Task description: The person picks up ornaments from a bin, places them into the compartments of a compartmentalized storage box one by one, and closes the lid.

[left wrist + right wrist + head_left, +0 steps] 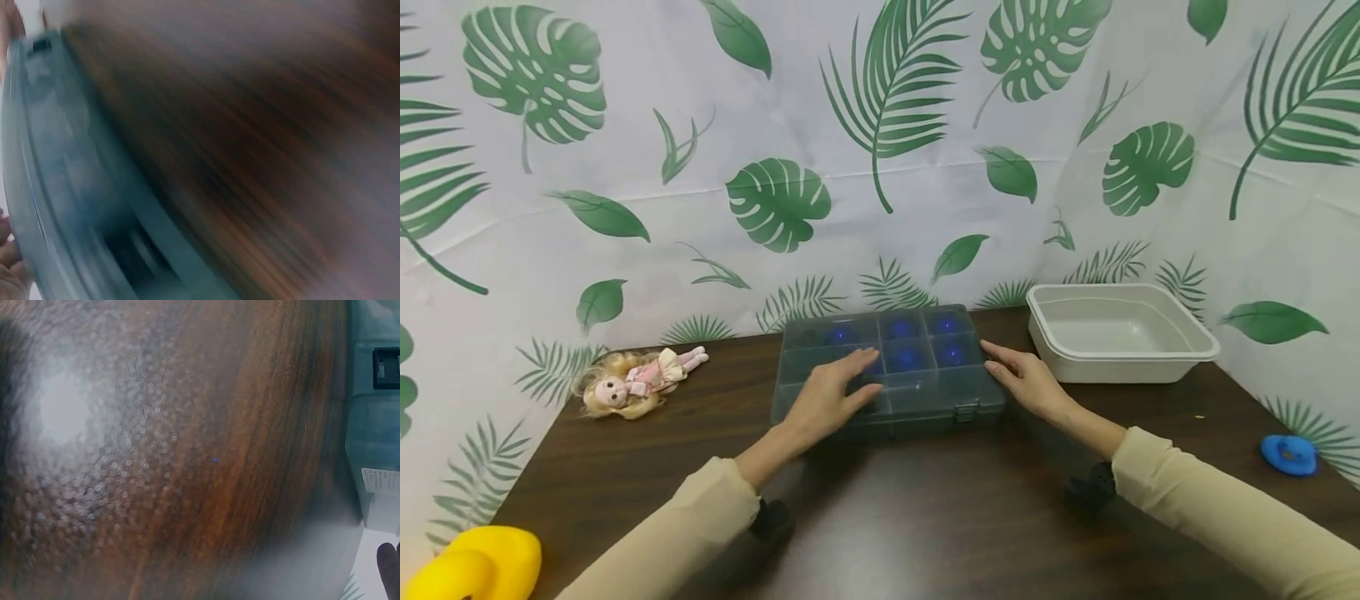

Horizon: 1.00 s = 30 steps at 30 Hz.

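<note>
A translucent grey-green compartment box (917, 392) lies on the table with its lid down. Blue roundish spots (904, 358) show through several of its cells. Over the lid's left-middle part reaches my left hand (829, 392), fingers extended; whether they touch the lid cannot be told. At the box's right edge is my right hand (1028, 382), its fingers stretched along the side and nothing seen in its grip. The left wrist view is blurred and shows the box's side (69, 169) and some fingers. A dark latch (387, 367) and a fingertip (389, 569) appear in the right wrist view.
A doll (640, 382) lies on the dark wooden table (910, 517) at left. An off-white basin (1120, 358) stands behind at right. A blue rubber duck (1288, 455) sits at the right edge, a yellow duck (482, 562) at near left. Leaf-printed cloth (895, 217) hangs behind.
</note>
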{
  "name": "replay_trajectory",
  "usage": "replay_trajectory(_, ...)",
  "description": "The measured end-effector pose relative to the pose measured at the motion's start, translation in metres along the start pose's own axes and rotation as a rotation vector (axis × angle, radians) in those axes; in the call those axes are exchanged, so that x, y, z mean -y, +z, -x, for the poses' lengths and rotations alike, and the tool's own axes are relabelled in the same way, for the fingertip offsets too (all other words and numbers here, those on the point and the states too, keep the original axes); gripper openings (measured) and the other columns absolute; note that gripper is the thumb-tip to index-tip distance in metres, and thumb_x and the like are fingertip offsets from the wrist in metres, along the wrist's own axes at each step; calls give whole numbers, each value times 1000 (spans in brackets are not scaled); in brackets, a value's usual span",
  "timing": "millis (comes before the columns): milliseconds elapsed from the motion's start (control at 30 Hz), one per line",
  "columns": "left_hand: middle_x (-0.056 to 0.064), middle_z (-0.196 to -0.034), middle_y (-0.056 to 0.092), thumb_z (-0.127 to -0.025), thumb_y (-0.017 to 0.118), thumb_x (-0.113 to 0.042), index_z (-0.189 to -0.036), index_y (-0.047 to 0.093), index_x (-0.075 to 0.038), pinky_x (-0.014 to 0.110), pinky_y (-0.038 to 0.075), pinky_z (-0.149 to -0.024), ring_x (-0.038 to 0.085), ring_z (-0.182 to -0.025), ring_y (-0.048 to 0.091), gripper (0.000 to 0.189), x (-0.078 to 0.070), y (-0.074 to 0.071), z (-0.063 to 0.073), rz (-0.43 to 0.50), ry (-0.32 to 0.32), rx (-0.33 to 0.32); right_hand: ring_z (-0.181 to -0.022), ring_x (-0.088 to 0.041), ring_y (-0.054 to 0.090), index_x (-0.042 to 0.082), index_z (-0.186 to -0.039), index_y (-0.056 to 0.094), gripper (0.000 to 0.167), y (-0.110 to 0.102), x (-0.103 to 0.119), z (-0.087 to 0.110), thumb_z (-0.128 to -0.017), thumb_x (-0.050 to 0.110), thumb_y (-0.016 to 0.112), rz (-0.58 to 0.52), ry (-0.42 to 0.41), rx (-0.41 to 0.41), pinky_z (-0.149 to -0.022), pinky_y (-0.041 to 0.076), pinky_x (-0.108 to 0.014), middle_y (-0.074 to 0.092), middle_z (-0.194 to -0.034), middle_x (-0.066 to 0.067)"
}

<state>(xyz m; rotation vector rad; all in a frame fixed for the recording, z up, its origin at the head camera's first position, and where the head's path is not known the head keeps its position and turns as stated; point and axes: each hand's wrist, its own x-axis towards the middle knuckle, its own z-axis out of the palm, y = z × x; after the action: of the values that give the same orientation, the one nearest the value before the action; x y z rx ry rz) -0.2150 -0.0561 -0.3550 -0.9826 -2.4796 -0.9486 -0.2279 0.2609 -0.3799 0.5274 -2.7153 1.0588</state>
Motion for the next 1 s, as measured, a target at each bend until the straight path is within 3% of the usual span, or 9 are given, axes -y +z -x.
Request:
replay_trajectory(133,14,-129,58,-89,65,-19,-126,58,0,42,47,-95,27,-122,53,42,-19,32,-22,72,39,104,-113,-39,56,-6,-135,46,42,6,0,1,-97,11,52,-28,-11,-6,-88,48,-50,50,-133,-26)
replay_trajectory(267,12,-127,60,-89,65,-19,-124,60,-2,38,50,-92,24,-120,55,40,-29,53,-33,118,47,126,-116,-39,54,-6,-135,46,42,8,1,1,-97,12,52,-47,4,-10,-90,47,-52,50,-133,-26)
replay_trajectory(500,6,-125,62,-87,67,-24,-121,64,-7,34,49,-93,20,-119,56,38,-33,69,-38,75,35,121,-118,-39,53,-4,-136,46,43,2,-1,7,-98,16,50,-66,38,-37,-92,46,-52,50,-134,-24)
replay_trajectory(600,5,-124,63,-87,67,-26,-119,66,-8,34,49,-93,18,-119,56,36,-33,71,-38,64,40,117,-117,-37,55,-5,-134,47,42,2,1,18,-99,17,49,-127,92,-75,-93,47,-46,52,-133,-23)
replay_trajectory(700,5,-121,64,-87,67,-26,-117,67,-8,32,52,-88,17,-116,58,34,-33,70,-38,64,44,113,-111,-26,60,-8,-132,47,41,3,9,36,-99,16,48,-343,220,-118,-90,51,-33,56,-129,-22)
replay_trajectory(800,5,-119,65,-87,67,-24,-114,69,-6,30,54,-81,17,-115,59,32,-33,68,-39,56,60,110,-99,-13,64,-11,-131,43,40,6,22,56,-99,13,47,-686,414,-160,-87,51,-23,63,-114,-13)
replay_trajectory(867,6,-119,65,-88,67,-23,-113,69,-6,30,54,-82,17,-114,59,31,-32,67,-40,45,73,114,-94,-7,64,-10,-128,41,36,8,31,68,-99,11,46,-874,544,-173,-86,52,-24,63,-105,-5)
replay_trajectory(1000,6,-119,65,-88,66,-22,-112,69,-7,32,52,-87,18,-116,59,30,-33,66,-40,38,86,135,-92,-10,65,-8,-131,38,37,16,47,82,-100,10,45,-1056,700,-133,-88,51,-26,64,-100,-2)
